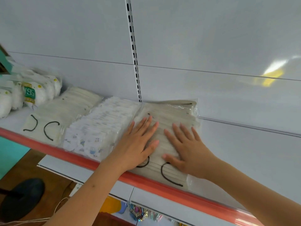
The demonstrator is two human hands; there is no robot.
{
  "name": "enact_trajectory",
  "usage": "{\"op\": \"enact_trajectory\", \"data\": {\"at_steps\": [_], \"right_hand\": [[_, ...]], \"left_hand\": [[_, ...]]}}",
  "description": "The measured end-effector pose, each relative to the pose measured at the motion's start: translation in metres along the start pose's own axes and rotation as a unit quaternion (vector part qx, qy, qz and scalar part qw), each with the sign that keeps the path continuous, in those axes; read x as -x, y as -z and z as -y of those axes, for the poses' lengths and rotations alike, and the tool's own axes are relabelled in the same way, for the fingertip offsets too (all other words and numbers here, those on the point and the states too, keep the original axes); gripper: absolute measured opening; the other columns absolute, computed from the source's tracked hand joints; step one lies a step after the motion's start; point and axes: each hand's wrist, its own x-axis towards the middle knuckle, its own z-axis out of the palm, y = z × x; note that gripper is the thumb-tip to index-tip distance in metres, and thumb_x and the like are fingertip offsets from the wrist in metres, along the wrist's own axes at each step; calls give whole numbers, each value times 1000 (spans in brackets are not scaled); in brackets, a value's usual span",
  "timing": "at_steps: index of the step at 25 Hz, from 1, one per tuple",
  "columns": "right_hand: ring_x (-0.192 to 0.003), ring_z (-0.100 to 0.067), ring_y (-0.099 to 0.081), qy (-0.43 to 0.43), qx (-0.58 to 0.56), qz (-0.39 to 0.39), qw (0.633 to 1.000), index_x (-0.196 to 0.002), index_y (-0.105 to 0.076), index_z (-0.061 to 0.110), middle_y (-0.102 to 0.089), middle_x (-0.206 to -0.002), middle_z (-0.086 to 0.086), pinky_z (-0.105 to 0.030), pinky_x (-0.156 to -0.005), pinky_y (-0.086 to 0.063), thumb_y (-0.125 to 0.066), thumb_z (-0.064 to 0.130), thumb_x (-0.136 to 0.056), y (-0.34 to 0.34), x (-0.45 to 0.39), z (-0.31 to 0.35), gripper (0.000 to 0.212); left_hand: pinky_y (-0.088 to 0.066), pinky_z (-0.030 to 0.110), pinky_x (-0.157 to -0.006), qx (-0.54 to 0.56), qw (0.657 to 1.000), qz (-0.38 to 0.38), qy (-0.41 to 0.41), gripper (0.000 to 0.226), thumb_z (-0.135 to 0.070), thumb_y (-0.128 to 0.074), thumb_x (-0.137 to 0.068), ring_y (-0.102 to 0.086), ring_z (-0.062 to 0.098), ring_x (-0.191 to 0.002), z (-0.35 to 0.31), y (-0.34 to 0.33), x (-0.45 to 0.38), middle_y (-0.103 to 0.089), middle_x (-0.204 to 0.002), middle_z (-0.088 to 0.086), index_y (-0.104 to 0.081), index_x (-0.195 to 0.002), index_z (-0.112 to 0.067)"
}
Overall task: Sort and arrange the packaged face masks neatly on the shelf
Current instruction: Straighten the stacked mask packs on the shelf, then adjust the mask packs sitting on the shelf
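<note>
A clear pack of cream face masks with black ear loops [172,111] lies flat on the white shelf [228,160], reaching from the back panel to the red front edge. My left hand [136,142] and my right hand [187,149] both press on it with flat, spread fingers, side by side. To its left lies a pack of white printed masks [101,126], then another cream pack with black loops [58,115]. Bags of white N95 cup masks [31,93] sit at the far left.
The shelf's red front strip [162,188] runs diagonally across the view. A slotted upright [134,51] divides the white back panel. The shelf to the right of the packs is bare. Below are a lower shelf with colourful small goods [138,212] and a black round object [21,198].
</note>
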Motion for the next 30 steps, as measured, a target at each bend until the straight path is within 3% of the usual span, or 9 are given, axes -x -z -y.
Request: {"op": "enact_trajectory", "data": {"at_steps": [2, 6, 9, 13, 15, 17, 21, 27, 30], "right_hand": [[-153, -24, 4, 19, -35, 11, 999, -158, 0, 34, 3, -167, -1, -42, -124, 3, 5, 84, -75, 7, -3, -5, 96], [-148, -22, -23, -40, -154, -188, 969, -153, -32, 23, -26, -162, -2, -38, -121, -18, -9, 83, -82, 42, -25, -51, 96], [-150, -21, -20, -43, -166, -231, 958, -153, -31, 22, -24, -162, 0, -39, -121, -19, -17, 73, -90, 58, -23, -76, 82], [-151, -22, -13, -51, -131, -278, 950, -154, -29, 21, -24, -162, 0, -40, -121, -17, -22, 68, -94, 77, 22, -97, 77], [-150, -21, -16, -83, -158, -298, 938, -154, -29, 21, -26, -162, 2, -41, -122, -19, -23, 68, -92, 87, 59, -117, 78], [-147, -20, -24, -123, -178, -338, 916, -153, -31, 20, -32, -159, 2, -39, -120, -24, -24, 68, -89, 95, 107, -139, 80], [-140, -22, -36, -247, -160, -393, 871, -149, -38, 18, -42, -151, 0, -31, -111, -28, -28, 64, -89, 103, 238, -192, 76], [-135, -25, -41, -401, -106, -432, 801, -145, -43, 14, -47, -146, -5, -39, -112, -33, -45, 46, -100, 115, 434, -290, 56], [-131, -29, -46, -454, -121, -452, 758, -142, -47, 11, -51, -142, -10, -41, -109, -36, -47, 39, -101, 103, 514, -355, 50]], "left_hand": [[6, 40, -127, 5, 1000, 26, 12, 77, -70, 1, -91, 16, 6, -154, -2, -2, 2, 14, -166, -10, 1, -160, -35], [7, 29, -126, 94, 991, -88, 45, 69, -62, -18, -100, 12, -1, -153, -29, 11, -3, 7, -167, -11, -9, -161, -32], [6, 29, -126, 122, 984, -121, 53, 69, -59, -26, -101, 9, 2, -154, -78, 15, -18, 3, -168, -10, -11, -161, -30], [-10, 31, -126, 163, 973, -160, 29, 66, -52, -39, -103, -9, 12, -155, -152, 9, -35, -14, -168, -4, -19, -160, -26], [-21, 35, -125, 171, 967, -188, -4, 65, -51, -40, -102, -22, 15, -152, -196, 5, -40, -26, -165, -1, -24, -159, -23], [-21, 28, -122, 193, 960, -200, -34, 64, -50, -40, -101, -27, 13, -150, -243, -8, -42, -30, -163, -4, -26, -158, -24], [-18, 20, -116, 257, 948, -147, -118, 72, -60, -23, -91, -29, 10, -148, -360, -42, -39, -30, -163, -9, -22, -157, -31], [-37, 30, -116, 317, 916, -57, -240, 79, -63, -18, -84, -34, 8, -143, -561, -54, -42, -32, -159, -10, -25, -156, -32], [-42, 31, -111, 330, 909, -34, -253, 80, -63, -22, -82, -41, 10, -139, -644, -64, -60, -40, -154, -8, -30, -154, -29]]}}
